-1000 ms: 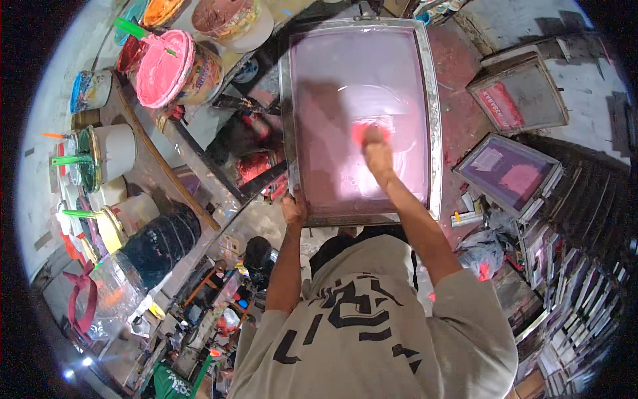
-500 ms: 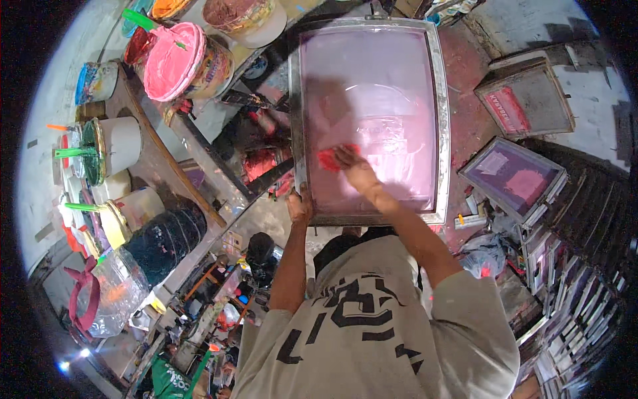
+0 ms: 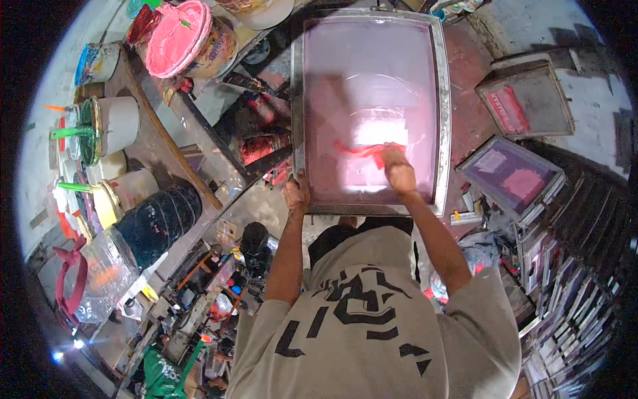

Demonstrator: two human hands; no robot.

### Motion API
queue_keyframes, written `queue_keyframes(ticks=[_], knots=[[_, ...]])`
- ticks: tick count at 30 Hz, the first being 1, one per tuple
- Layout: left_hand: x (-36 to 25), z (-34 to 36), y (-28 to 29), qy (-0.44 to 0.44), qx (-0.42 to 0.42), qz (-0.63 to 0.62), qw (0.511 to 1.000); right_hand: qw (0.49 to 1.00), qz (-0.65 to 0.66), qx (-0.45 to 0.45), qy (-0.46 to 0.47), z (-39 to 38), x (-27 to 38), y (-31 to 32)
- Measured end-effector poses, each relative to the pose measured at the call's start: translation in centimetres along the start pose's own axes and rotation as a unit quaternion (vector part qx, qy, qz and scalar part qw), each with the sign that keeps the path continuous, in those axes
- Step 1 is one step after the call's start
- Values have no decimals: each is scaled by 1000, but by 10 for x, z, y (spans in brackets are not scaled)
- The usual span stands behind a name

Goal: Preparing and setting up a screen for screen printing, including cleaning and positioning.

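While clutching limp red cloth [image 3: 365, 151] in right fingers [image 3: 393, 157], gripping grey-framed rectangular pinkish screen [image 3: 385, 60] underneath with left fingers [image 3: 302, 181], prob for steadiness.

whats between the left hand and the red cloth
In the head view, the frame's left edge and a stretch of the pinkish screen lie between the left hand and the red cloth.

Head-worn fisheye, wide view, looking down at both hands [image 3: 399, 174]
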State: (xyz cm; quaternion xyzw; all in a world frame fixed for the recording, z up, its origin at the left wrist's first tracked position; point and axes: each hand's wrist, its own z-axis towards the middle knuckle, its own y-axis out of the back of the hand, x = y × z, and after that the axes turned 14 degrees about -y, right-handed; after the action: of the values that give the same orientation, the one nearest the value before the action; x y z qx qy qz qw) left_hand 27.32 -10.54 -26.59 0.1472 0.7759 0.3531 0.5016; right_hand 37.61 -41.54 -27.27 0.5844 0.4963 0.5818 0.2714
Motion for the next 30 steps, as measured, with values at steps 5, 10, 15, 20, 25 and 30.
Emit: queue_keyframes(ticks=[5,10,15,20,25,30], knots=[[22,1,-8,102,40,6,994,997,1,26,-74,-19,51,-82],[23,-2,-8,-12,-9,40,999,949,206,230,56,-41,3,-72],[12,0,-10,-19,-50,12,999,980,-174,-54,76,-56,-37,-4],[4,-1,-4,13,-16,53,998,970,-36,214,113,-47,49,-56],[0,0,-1,27,7,82,996,864,402,299,35,-38,-32,13],[3,-1,-2,21,-17,46,999,972,-100,73,198,0,-37,16]])
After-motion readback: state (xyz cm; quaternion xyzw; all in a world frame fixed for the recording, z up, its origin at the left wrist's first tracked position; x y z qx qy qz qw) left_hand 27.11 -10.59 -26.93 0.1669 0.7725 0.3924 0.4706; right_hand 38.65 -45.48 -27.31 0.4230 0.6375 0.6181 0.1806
